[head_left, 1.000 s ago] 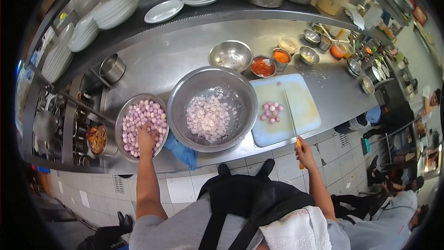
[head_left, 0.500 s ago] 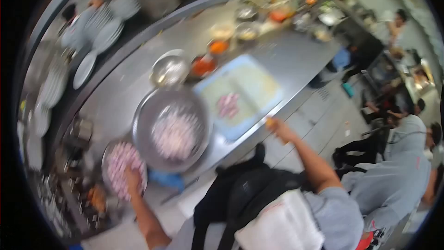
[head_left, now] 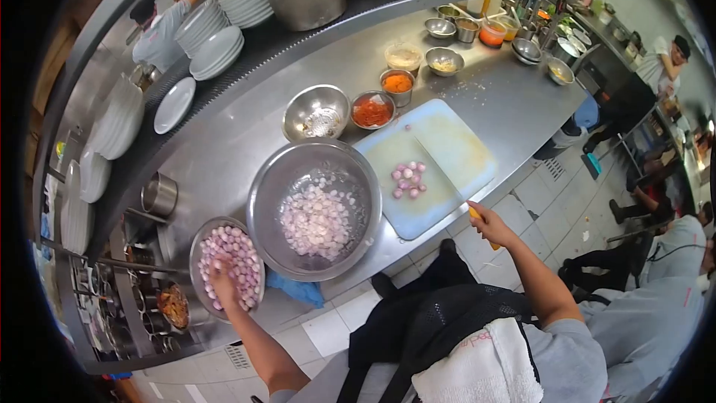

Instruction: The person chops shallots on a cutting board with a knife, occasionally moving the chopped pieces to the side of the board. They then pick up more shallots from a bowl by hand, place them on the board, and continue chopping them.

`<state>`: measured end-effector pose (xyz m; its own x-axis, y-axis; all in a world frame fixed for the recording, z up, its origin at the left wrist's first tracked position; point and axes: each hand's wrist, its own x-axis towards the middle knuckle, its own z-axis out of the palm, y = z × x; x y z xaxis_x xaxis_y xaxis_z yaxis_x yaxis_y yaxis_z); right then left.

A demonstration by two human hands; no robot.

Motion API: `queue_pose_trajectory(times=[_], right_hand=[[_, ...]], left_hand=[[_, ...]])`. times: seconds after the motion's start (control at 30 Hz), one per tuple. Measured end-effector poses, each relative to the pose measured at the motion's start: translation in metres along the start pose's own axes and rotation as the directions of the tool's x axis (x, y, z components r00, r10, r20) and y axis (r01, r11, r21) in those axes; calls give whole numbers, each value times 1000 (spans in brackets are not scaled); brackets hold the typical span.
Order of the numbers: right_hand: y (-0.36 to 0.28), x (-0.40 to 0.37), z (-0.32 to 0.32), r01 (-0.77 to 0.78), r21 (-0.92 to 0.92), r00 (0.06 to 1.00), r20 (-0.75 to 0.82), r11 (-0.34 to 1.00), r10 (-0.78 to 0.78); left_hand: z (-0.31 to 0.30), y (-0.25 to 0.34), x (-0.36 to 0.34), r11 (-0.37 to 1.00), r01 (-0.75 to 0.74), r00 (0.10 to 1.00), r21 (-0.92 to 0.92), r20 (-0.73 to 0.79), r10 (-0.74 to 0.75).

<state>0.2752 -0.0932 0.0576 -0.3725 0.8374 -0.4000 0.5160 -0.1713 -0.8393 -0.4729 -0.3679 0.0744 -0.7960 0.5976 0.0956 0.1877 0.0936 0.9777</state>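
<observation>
gripping the knife (head_left: 441,169), the right hand (head_left: 490,225) is closed; the left (head_left: 222,281), half-curled, touches shallots (head_left: 237,254).

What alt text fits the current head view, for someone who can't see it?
Seen from above, a person's left hand reaches into a steel bowl of small purple onions, while the right hand holds a yellow-handled knife over a cutting board bearing more of them. A larger bowl of chopped pieces sits between, on a steel counter.
</observation>
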Motion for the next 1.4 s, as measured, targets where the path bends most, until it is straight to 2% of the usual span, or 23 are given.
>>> queue_pose_trajectory(times=[0.1, 0.17, 0.23, 0.27, 0.3, 0.33, 0.37, 0.4, 0.43, 0.5, 0.57, 0.67, 0.77, 0.83, 0.87, 0.93, 1.0, 1.07, 1.13, 1.27, 1.3, 1.37, 1.4], right_hand=[[-3, 7, -24, -32, 24, 996, 86, 999, 30], [-1, 12, -41, -70, 51, 986, 154, 996, 62], [7, 23, -57, -60, 65, 978, 206, 996, 46], [14, 27, -64, -64, 102, 970, 238, 993, 38], [15, 30, -71, -51, 101, 964, 266, 994, 22], [18, 34, -75, -39, 98, 955, 297, 994, 8], [23, 37, -80, -46, 124, 954, 300, 991, 7], [28, 39, -85, -54, 151, 954, 299, 987, 7], [32, 42, -87, -33, 149, 953, 302, 988, -14], [43, 47, -86, -2, 220, 943, 325, 976, -72], [47, 50, -81, 19, 266, 935, 338, 964, -111], [45, 56, -83, 57, 239, 922, 360, 969, -143], [41, 67, -87, 97, 230, 889, 418, 968, -188], [38, 69, -86, 82, 238, 901, 397, 968, -174], [39, 68, -86, 64, 241, 894, 416, 968, -163], [41, 71, -88, 60, 296, 909, 378, 953, -175], [43, 68, -97, 52, 320, 905, 387, 946, -180], [50, 65, -108, 37, 319, 924, 351, 947, -154], [50, 62, -119, 24, 335, 926, 348, 942, -148], [61, 63, -123, -26, 336, 930, 354, 942, -101], [62, 65, -121, -42, 328, 929, 360, 944, -84], [63, 67, -123, -42, 306, 931, 356, 951, -74], [63, 65, -120, 27, 261, 937, 329, 965, -115]], left_hand=[[76, 125, -36, 953, 163, 966, -255, -158, -207], [123, 172, -63, 928, 176, 984, -328, 61, -165], [209, 225, -97, 847, 215, 975, -487, 156, -158], [247, 218, -99, 830, 222, 960, -512, 262, -95], [298, 233, -108, 836, 194, 943, -513, 332, -16], [348, 259, -121, 900, 214, 931, -379, 358, -71], [393, 246, -122, 881, 315, 867, -352, 485, -116], [449, 221, -122, 942, 163, 888, -294, 461, -10], [494, 197, -121, 984, -152, 865, -96, 468, 180], [557, 143, -120, 817, -515, 792, 259, 508, 338], [573, 105, -129, 783, -506, 813, 361, 504, 292], [583, 98, -135, 749, -456, 847, 481, 493, 199], [583, 98, -136, 711, -537, 803, 454, 534, 266], [579, 100, -134, 631, -642, 734, 435, 587, 342], [576, 98, -135, 634, -627, 745, 452, 586, 319], [571, 105, -136, 583, -720, 682, 377, 540, 493], [548, 127, -157, 647, -663, 731, 376, 509, 454], [515, 119, -204, 855, -459, 874, 240, 291, 388], [476, 76, -253, 717, -514, 858, 471, 293, 422], [460, 55, -304, 672, -499, 860, 546, 404, 310], [461, 53, -301, 647, -484, 865, 589, 432, 254], [467, 50, -287, 658, -489, 862, 573, 432, 264], [473, 51, -279, 665, -488, 862, 565, 433, 264]])
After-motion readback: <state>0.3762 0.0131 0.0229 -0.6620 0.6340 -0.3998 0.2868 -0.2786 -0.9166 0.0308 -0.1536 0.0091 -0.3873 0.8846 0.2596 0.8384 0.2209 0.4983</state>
